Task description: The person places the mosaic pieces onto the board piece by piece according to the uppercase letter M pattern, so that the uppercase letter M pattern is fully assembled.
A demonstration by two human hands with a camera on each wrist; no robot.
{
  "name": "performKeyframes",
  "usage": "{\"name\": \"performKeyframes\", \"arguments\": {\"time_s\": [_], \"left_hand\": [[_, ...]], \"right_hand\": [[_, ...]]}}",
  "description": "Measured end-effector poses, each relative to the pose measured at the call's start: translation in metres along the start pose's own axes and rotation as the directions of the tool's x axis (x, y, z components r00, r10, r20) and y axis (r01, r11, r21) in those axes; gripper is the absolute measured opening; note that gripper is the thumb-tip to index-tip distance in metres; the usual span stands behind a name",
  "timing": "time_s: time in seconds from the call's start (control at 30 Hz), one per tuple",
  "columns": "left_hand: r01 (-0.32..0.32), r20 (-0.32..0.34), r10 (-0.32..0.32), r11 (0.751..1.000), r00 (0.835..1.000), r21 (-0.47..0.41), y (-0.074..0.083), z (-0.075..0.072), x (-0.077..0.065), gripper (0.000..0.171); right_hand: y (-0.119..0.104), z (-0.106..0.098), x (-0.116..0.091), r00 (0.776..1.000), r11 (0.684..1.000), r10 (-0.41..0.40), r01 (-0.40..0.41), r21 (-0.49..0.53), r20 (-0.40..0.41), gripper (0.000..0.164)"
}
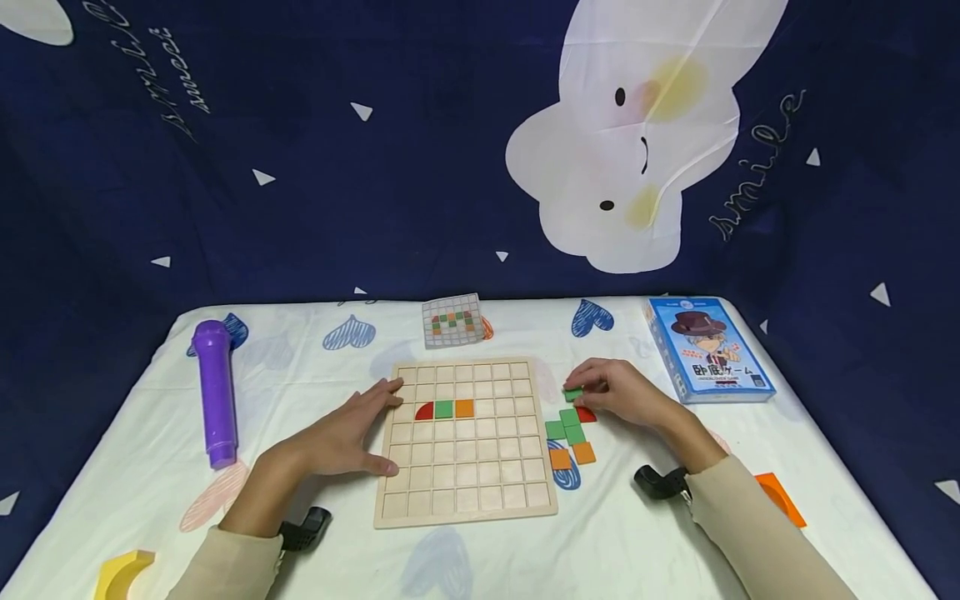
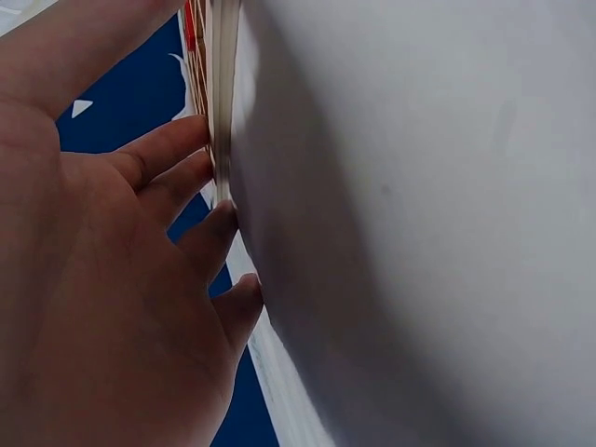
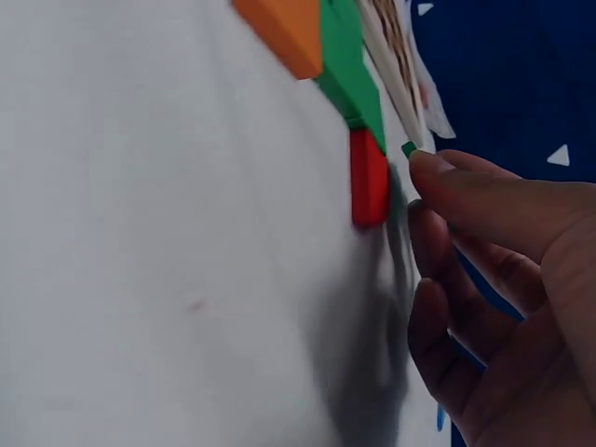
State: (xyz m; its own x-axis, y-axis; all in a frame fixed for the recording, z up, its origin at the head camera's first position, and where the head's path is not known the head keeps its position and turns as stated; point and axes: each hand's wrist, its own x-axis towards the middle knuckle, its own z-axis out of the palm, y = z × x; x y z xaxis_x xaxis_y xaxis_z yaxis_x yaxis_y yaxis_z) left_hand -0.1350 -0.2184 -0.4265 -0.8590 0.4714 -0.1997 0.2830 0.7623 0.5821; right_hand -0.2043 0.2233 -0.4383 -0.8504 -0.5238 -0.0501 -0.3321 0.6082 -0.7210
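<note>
A wooden grid board (image 1: 467, 475) lies on the table, with a red rounded tile (image 1: 425, 411), a green square tile (image 1: 444, 409) and an orange square tile (image 1: 465, 408) side by side in one row. My left hand (image 1: 333, 437) rests spread along the board's left edge, its fingertips touching the rim. Right of the board, my right hand (image 1: 618, 390) pinches a small green tile (image 1: 573, 394) between thumb and fingers; only a corner of it shows in the right wrist view. Just below that hand lie a red tile (image 1: 587, 415), several green tiles (image 1: 574, 434) and two orange tiles (image 1: 583, 452).
Behind the board stands a card (image 1: 450, 340) printed with a coloured grid pattern. A blue game box (image 1: 708, 350) lies at the back right, and a purple microphone-shaped object (image 1: 217, 400) at the left. Yellow (image 1: 120, 573) and orange (image 1: 782, 500) pieces lie near the front sides.
</note>
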Motion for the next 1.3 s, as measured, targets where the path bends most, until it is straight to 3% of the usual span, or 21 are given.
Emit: {"name": "performKeyframes", "arguments": {"time_s": [0.27,0.83,1.3], "left_hand": [[0.011,0.005,-0.011,1.000,1.000,-0.006,0.000,0.002,0.000,0.095],[0.006,-0.002,-0.006,1.000,1.000,-0.004,-0.001,0.003,0.001,0.094],[0.008,0.002,-0.008,1.000,1.000,-0.006,-0.002,0.002,0.001,0.095]], "right_hand": [[-0.010,0.003,0.010,0.999,0.999,-0.029,0.029,0.018,-0.031,0.024],[-0.032,0.031,0.028,0.995,0.994,-0.099,0.100,0.044,-0.015,0.024],[-0.064,0.059,0.051,0.987,0.986,-0.156,0.152,0.076,0.050,0.018]]}}
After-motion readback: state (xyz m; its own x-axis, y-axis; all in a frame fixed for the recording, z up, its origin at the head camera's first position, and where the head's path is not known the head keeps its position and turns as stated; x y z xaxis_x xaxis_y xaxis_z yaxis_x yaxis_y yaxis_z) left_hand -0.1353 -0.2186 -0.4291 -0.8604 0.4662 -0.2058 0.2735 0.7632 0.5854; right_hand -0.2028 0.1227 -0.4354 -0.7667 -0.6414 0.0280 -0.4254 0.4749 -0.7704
